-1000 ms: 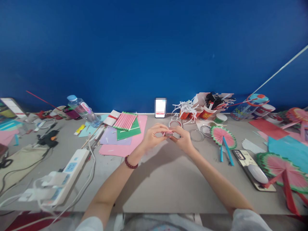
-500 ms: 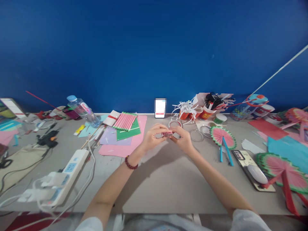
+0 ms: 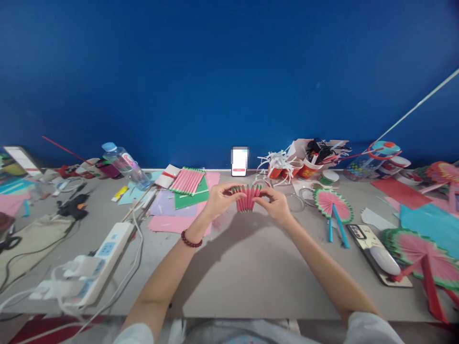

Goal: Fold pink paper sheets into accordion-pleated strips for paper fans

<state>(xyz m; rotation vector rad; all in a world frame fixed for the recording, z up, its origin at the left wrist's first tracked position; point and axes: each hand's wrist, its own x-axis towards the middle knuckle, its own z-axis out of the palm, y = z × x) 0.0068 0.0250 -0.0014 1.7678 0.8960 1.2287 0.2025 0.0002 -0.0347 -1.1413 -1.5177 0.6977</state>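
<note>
A pleated pink paper piece with green edging (image 3: 246,198) is held upright above the grey table (image 3: 247,272), between both hands. My left hand (image 3: 219,199) pinches its left end, with a dark red bead bracelet on that wrist. My right hand (image 3: 275,205) pinches its right end. The pleats stand vertical and fan out a little at the top.
Coloured paper sheets and a pleated pink strip (image 3: 187,180) lie at back left. A water bottle (image 3: 125,164), a power strip (image 3: 96,262) with cables and a glue gun (image 3: 71,208) are on the left. Finished paper fans (image 3: 332,203), a phone (image 3: 239,161) and cups (image 3: 297,167) lie behind and right.
The pleated piece was lying flat and compressed between my fingertips; now it is turned upright and raised slightly, pleats showing. Both hands lifted a little.
</note>
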